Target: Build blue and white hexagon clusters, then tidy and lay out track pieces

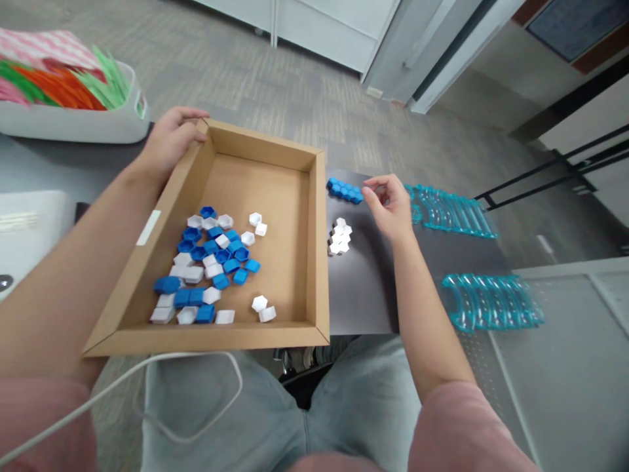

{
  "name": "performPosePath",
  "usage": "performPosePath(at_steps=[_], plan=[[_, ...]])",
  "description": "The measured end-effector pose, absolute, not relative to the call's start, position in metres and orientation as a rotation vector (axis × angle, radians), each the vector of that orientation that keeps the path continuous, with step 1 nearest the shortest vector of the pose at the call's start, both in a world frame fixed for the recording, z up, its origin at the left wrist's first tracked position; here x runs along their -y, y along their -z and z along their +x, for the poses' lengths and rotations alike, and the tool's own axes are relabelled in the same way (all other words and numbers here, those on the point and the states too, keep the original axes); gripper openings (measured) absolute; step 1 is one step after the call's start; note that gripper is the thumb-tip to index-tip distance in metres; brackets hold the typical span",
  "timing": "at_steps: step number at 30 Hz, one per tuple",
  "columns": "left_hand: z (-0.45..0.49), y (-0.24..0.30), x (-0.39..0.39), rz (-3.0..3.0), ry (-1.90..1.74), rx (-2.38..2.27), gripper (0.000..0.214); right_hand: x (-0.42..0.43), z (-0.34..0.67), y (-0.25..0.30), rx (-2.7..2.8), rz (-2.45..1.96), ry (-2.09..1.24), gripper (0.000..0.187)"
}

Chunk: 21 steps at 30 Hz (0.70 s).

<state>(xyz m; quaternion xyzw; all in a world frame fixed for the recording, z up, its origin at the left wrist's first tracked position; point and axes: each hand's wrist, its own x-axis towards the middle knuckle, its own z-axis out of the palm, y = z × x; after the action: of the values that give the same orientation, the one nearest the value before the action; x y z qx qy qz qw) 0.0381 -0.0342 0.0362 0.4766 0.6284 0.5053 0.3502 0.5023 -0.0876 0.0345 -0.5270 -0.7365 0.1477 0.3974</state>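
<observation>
My left hand (170,141) grips the far left corner of a shallow cardboard box (314,262), fingers curled over its rim. Inside the box lie several loose blue and white hexagonal pieces (211,269), heaped toward the left. My right hand (390,206) hovers over the dark table (363,288) right of the box, fingers pinched together beside a row of blue hexagonal pieces (344,190). I cannot make out whether the pinch holds a piece. A small cluster of white hexagonal pieces (339,237) lies just below that row.
Two sets of translucent teal curved parts (449,210) (491,301) lie on the table's right side. A white bin (73,121) with green, orange and pink items stands at far left. A white cable (147,373) runs across my lap.
</observation>
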Motion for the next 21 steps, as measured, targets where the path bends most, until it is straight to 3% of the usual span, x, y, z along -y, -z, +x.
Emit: performPosePath(at_steps=[4,7,11,16,21], plan=[[0.036,-0.036,0.031,1.227,-1.312,-1.596,0.053,0.129,0.437,-0.076,2.041,-1.071,-0.571,0.034],[0.034,-0.035,0.028,1.217,-1.285,-1.591,0.053,0.16,0.38,-0.102,2.464,-0.647,-0.8,0.015],[0.031,-0.032,0.022,1.227,-1.293,-1.545,0.055,0.183,0.325,-0.106,2.923,-0.235,-0.806,0.02],[0.028,-0.03,0.02,1.255,-1.28,-1.519,0.046,0.187,0.308,-0.078,2.953,-0.418,-0.5,0.023],[0.029,-0.032,0.02,1.28,-1.262,-1.496,0.039,0.189,0.314,-0.068,2.895,-0.574,-0.464,0.023]])
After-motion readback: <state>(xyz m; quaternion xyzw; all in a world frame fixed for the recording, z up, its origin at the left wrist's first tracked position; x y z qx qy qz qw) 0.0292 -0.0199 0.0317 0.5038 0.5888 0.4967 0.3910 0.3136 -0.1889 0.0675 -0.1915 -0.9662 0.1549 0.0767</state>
